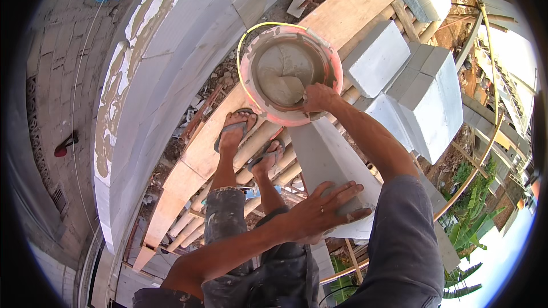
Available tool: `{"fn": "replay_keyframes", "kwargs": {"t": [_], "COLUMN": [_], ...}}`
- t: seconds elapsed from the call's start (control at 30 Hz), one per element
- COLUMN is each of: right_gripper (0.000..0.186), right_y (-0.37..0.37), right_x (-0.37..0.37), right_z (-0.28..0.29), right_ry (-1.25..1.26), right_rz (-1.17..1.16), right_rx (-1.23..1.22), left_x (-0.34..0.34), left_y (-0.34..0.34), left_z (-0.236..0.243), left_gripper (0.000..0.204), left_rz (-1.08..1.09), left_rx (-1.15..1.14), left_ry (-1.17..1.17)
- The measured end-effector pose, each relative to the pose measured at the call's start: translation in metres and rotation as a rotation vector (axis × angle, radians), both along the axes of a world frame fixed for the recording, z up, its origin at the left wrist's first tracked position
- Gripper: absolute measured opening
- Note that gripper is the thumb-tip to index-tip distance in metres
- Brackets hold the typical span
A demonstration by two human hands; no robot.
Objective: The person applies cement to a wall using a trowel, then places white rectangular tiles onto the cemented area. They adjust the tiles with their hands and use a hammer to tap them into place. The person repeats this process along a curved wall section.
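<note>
At the right inside rim of an orange-pink bucket (332, 60) with a yellow handle, my right hand (321, 98) is closed around what looks like a trowel (292, 89). Its blade lies in wet grey mortar (279, 61); the handle is hidden in my fist. My left hand (317, 211) lies across the near end of a long pale block (319, 151), fingers and thumb bent over its edges. That block slants away from me, its far end reaching beneath the bucket's edge.
Left of me runs a pale block wall (162, 80) with mortar along its top. I stand in sandals on wooden planks (191, 177) over bamboo poles (260, 140), with gaps between. More blocks (377, 60) are stacked at right, beside a bamboo rail (476, 174).
</note>
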State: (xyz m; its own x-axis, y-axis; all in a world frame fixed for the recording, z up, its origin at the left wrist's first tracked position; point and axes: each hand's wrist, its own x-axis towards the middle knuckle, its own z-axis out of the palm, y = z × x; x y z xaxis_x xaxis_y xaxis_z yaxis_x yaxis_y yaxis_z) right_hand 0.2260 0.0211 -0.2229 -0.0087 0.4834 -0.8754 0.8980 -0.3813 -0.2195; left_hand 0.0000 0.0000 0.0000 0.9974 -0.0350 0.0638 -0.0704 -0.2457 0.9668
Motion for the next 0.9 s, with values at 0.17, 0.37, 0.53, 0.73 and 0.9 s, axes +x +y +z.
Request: {"fn": "replay_keyframes", "kwargs": {"t": [0.17, 0.37, 0.53, 0.73, 0.9], "right_gripper": [0.035, 0.037, 0.036, 0.025, 0.027], "right_y": [-0.014, -0.038, -0.065, -0.097, -0.186], "right_x": [0.023, 0.038, 0.064, 0.077, 0.071], "right_z": [0.042, 0.057, 0.072, 0.223, 0.365], "right_ry": [-0.029, -0.012, 0.213, 0.233, 0.063], "right_rz": [0.022, -0.063, -0.242, -0.390, -0.436], "right_rx": [0.213, 0.261, 0.408, 0.525, 0.404], "left_x": [-0.005, -0.004, 0.002, -0.007, 0.000], "left_y": [-0.003, 0.005, 0.008, 0.006, 0.012], "left_z": [-0.008, 0.003, 0.014, 0.003, 0.007], "left_gripper": [0.112, 0.100, 0.100, 0.111, 0.116], "left_rz": [0.024, 0.017, 0.012, 0.090, 0.008], "left_rx": [0.009, 0.027, 0.231, 0.195, 0.304], "left_ry": [0.029, 0.142, 0.265, 0.294, 0.355]}}
